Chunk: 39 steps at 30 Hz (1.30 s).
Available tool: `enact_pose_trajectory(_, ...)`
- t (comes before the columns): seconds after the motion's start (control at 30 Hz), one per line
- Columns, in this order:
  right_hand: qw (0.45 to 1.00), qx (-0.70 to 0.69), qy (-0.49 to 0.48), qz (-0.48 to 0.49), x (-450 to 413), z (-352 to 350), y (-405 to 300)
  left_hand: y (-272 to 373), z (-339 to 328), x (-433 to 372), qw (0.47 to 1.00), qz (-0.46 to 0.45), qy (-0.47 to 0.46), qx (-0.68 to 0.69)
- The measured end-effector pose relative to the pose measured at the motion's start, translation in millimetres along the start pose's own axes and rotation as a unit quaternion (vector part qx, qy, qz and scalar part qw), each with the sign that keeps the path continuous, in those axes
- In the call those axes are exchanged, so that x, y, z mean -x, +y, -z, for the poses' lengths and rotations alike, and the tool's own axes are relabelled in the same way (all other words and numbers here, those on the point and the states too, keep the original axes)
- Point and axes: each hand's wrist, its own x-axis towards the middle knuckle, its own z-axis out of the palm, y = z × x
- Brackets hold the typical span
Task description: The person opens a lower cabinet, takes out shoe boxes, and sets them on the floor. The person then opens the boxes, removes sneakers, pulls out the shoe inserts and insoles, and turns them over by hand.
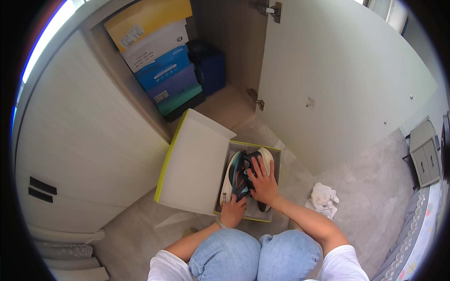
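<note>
A pair of sneakers lies side by side in an open shoebox (pixel 262 220) on the floor before my knees. The left sneaker (pixel 228 182) is dark with teal and orange parts and a cream sole. Its near end is touched by the fingers of my left hand (pixel 233 212); whether they grip it is hidden. My right hand (pixel 263 183) lies spread, palm down, over the right sneaker (pixel 265 154) and hides much of it. The box's hinged lid (pixel 197 165), white inside with a lime-green edge, is folded back to the left.
Behind the box stands an open cabinet holding stacked shoeboxes (pixel 165 66) and a dark blue box (pixel 212 72). Its open door (pixel 334 77) reaches over the floor at right. Crumpled white paper (pixel 322 198) lies right of my arm. A grey nightstand (pixel 424 154) and a bed edge are farther right.
</note>
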Motion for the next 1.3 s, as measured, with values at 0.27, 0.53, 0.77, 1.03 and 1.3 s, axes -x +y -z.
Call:
enact_pose_trajectory(0.27, 0.998, -0.056, -0.007, -0.016, -17, 20, 7, 7, 7, 1, 0.991, 0.102, 0.064, -0.065)
enact_pose_trajectory(0.53, 0.99, -0.037, -0.133, 0.011, -43, -26, 14, 3, -2, 1, 0.994, 0.067, 0.05, -0.076)
enact_pose_trajectory(0.77, 0.982, -0.185, -0.035, 0.032, -19, -12, 22, -23, 57, 17, 0.992, 0.034, 0.01, 0.122)
enact_pose_trajectory(1.03, 0.972, -0.162, -0.025, -0.169, 8, -26, 26, -82, 119, 61, 0.813, 0.227, 0.526, -0.105)
enact_pose_trajectory(1.3, 0.981, -0.102, 0.068, -0.153, 5, -26, 40, -106, 124, 63, 0.59, 0.378, 0.545, 0.461)
